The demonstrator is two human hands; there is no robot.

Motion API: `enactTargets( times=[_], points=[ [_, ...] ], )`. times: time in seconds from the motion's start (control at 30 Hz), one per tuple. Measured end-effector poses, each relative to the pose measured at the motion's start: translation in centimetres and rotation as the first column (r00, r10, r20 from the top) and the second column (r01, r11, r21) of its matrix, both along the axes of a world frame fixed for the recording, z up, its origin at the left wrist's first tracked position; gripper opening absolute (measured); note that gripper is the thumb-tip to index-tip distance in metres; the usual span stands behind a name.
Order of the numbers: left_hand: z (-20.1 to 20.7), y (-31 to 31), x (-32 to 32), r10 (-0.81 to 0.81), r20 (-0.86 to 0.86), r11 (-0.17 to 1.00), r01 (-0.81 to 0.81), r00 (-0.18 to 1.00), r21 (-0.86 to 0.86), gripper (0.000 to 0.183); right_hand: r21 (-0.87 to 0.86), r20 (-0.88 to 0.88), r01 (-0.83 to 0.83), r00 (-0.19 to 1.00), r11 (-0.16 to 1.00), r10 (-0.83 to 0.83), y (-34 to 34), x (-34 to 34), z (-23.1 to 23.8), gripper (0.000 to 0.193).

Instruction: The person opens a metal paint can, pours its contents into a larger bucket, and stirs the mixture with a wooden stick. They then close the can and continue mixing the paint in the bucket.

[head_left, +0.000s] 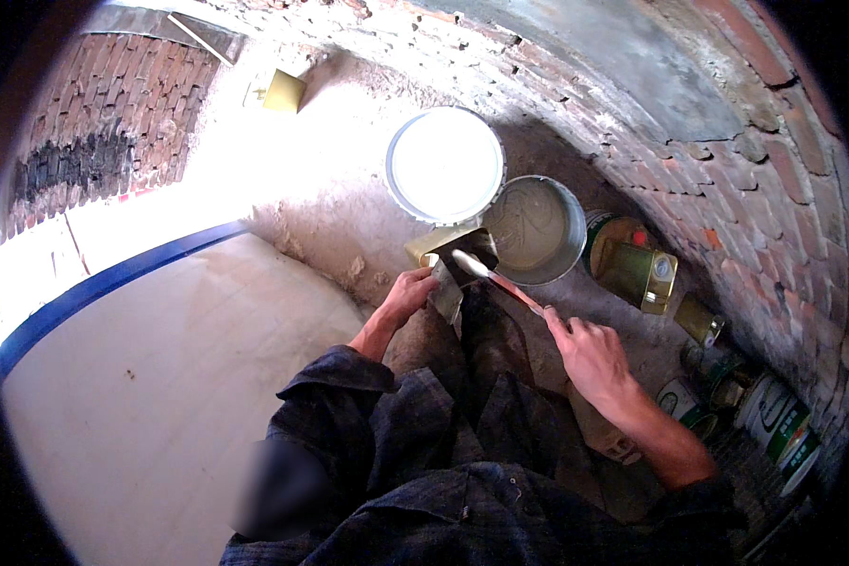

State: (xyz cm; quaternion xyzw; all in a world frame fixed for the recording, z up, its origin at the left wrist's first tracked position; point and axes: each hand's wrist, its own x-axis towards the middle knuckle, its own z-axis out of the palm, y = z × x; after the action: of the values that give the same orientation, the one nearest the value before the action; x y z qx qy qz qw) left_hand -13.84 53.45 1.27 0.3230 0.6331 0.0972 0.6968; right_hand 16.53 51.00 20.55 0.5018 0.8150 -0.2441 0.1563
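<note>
My left hand (407,297) is closed on the edge of a cut-open rectangular tin can (424,247), where a bent metal flap (446,291) sticks out toward me. The can's inside looks dark. In my right hand (590,357) is a brush (514,291) with a long wooden handle and a whitish end. That pale end lies over the can's opening; whether it touches the metal I cannot tell. Just beyond the can stands a bucket (575,222) holding greyish-beige paste, beside a bucket (446,162) whose bright white top is overexposed.
A rough brick wall (726,198) curves along the right. Near its foot lie a gold rectangular tin (637,275), a smaller tin (698,321) and green-and-white pails (774,420). A pale board (160,377) with a blue edge fills the left. Another tin (283,91) stands far off.
</note>
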Motion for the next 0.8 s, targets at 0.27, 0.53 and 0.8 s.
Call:
enactTargets(
  times=[0.27,0.53,0.8],
  points=[
    [-0.1,-0.5,0.0,0.021,-0.002,1.000,-0.021,1.000,-0.014,0.033,0.056,0.017,-0.080,0.997,0.995,0.079,0.8,-1.4,0.2,0.045],
    [0.4,-0.5,0.2,0.029,0.003,0.999,-0.029,1.000,-0.021,0.031,0.072,0.048,-0.094,0.995,0.993,0.090,0.8,-1.9,0.6,0.044],
    [0.3,-0.6,0.1,-0.009,-0.007,0.999,0.009,1.000,-0.036,0.033,0.063,0.062,-0.053,0.997,0.997,0.049,-0.1,-1.7,-0.3,0.043]
  ],
)
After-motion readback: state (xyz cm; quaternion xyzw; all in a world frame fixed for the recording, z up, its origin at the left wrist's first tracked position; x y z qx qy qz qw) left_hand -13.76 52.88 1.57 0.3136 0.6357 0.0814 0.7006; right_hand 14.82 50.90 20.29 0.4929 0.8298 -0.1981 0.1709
